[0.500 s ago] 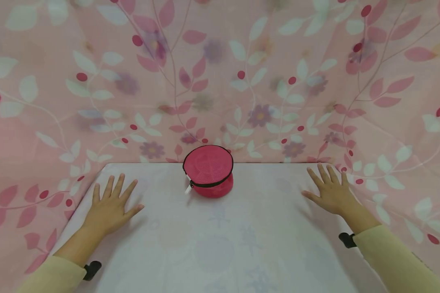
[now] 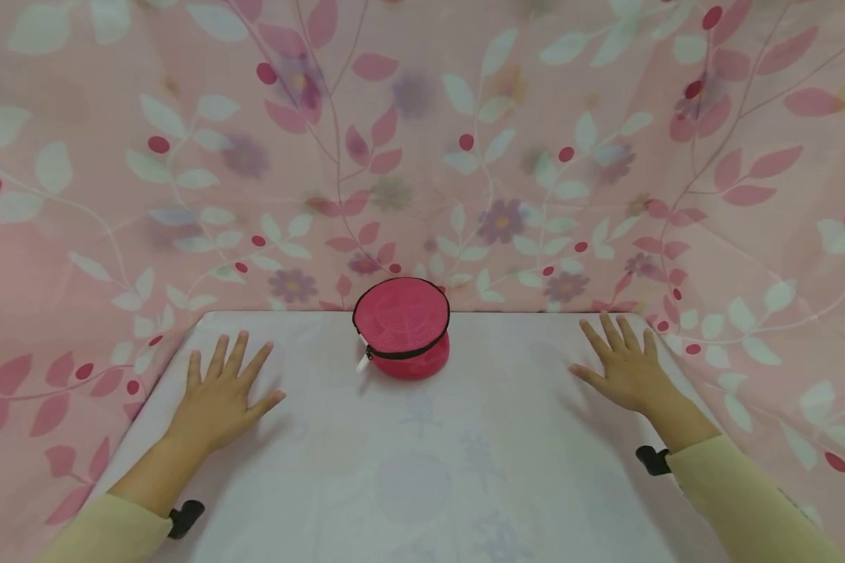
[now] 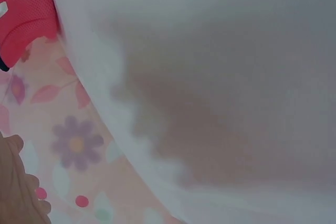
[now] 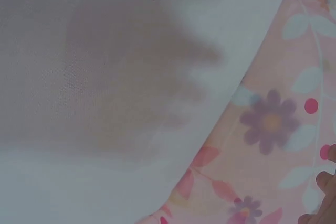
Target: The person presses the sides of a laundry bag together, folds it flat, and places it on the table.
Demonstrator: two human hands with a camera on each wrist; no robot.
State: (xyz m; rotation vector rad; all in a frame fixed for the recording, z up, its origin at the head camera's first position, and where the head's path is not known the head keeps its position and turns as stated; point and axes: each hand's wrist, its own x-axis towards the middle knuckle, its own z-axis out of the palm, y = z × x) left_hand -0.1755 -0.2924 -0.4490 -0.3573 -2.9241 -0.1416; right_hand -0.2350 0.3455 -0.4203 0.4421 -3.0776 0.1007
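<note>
A round red mesh pouch [image 2: 402, 317] with a black zipper edge and a white pull tab stands at the far middle of the white table [image 2: 366, 469]. In the left wrist view part of the pouch [image 3: 29, 17] shows at the upper left. My left hand [image 2: 218, 403] hovers over the table's left side, fingers spread and straight, nothing in it. Over the right side my right hand [image 2: 626, 371] is spread likewise, holding nothing. Both hands are apart from the pouch and cast soft shadows on the tabletop.
Pink floral cloth [image 2: 422, 156] hangs behind the table and down both sides. The table's far edge [image 2: 535, 313] runs just behind the pouch. A small black device [image 2: 186, 518] sits at the left wrist, another black device [image 2: 653, 460] at the right.
Both hands have shifted slightly inward, the left to the right and the right to the left. The pouch stays in its place on the table.
</note>
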